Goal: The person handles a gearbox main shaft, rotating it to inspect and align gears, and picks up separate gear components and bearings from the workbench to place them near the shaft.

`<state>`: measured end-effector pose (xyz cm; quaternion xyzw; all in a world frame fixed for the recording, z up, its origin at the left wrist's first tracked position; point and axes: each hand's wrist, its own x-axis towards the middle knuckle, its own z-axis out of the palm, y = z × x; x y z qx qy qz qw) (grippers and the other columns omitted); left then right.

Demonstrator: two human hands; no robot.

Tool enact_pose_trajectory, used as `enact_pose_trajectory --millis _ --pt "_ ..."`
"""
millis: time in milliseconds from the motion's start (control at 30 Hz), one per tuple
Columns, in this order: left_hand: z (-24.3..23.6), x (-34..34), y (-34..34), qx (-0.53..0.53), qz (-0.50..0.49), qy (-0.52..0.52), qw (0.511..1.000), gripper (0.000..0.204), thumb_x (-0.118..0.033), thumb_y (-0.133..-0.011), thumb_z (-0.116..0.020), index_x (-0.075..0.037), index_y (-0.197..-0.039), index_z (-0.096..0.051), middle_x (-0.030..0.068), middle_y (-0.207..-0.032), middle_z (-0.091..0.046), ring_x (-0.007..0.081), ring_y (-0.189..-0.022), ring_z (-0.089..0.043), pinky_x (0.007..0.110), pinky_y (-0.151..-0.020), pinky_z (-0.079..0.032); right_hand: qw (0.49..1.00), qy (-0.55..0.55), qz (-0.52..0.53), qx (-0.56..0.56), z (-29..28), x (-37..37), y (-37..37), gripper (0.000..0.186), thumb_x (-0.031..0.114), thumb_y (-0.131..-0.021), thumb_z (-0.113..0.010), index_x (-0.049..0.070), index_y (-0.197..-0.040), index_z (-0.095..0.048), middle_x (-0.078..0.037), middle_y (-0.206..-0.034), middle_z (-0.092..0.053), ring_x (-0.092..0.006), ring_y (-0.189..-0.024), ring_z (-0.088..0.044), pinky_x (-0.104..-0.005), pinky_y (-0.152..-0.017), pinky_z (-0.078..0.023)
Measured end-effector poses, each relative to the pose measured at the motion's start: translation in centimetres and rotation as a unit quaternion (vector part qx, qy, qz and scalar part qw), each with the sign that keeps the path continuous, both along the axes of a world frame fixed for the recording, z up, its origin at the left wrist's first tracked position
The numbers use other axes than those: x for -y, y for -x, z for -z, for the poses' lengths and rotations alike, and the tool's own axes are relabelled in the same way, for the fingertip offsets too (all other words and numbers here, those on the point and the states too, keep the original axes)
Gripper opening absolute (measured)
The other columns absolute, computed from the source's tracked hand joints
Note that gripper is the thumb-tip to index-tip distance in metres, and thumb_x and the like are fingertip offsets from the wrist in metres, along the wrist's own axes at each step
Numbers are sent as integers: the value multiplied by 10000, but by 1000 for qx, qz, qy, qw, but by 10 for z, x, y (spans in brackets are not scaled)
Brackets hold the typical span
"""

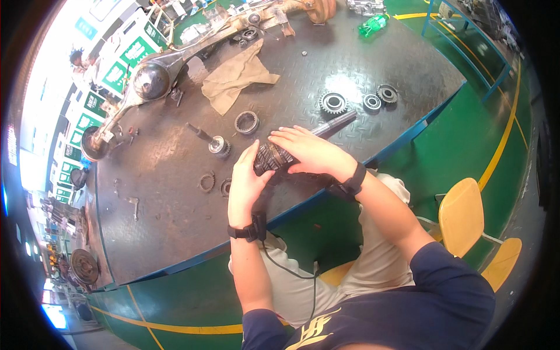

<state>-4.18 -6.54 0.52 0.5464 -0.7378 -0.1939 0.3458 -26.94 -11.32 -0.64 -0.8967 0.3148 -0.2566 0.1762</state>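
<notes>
A dark metal gear shaft (335, 123) lies across the near part of the bench, its bare splined end pointing to the far right. My left hand (247, 178) is closed round the left end of its gear stack (269, 158), thumb on the near side. From the right, my right hand (314, 153) grips the same stack, fingers over its top; its palm hides part of the shaft. Just beyond my hands sits a toothed ring (247, 122). A shorter shaft with a gear (219, 146) lies to the left. Two thin rings, one a synchronizer-like ring (207, 182), are beside my left hand.
A gear (333, 103), a bearing (371, 102) and another gear (387, 93) lie at the right. Farther back are a brown cloth (238, 79), a green bottle (373, 25) and a long axle housing (153, 79). Yellow chairs (462, 216) stand at the near right.
</notes>
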Motion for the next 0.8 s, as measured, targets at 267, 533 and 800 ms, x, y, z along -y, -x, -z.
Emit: enact_pose_trajectory --millis 267,533,800 --pt "-6 -5 -13 -13 -25 -54 998 657 -37 -670 -906 21 -1289 -693 197 -1218 -736 297 -1112 -718 367 -1002 -550 1000 -7 29 7 2 4 -12 662 125 -726 -886 41 -1321 -609 -110 -1274 -650 -343 -1214 -621 -465 -1076 -470" --pt "-5 -20 -51 16 -63 -32 997 647 -29 -632 -907 10 -1247 -712 170 -1157 -749 268 -1046 -719 358 -967 -551 999 -36 14 22 3 8 -11 646 114 -735 -873 42 -1323 -615 -118 -1289 -651 -362 -1187 -637 -464 -1032 -500" --pt "-13 -35 -51 19 -55 -64 996 613 -47 -654 -875 17 -1244 -717 149 -1131 -737 264 -1016 -713 349 -927 -548 995 -77 -8 57 3 14 -9 650 98 -729 -869 39 -1323 -612 -142 -1256 -652 -378 -1152 -655 -467 -996 -527"
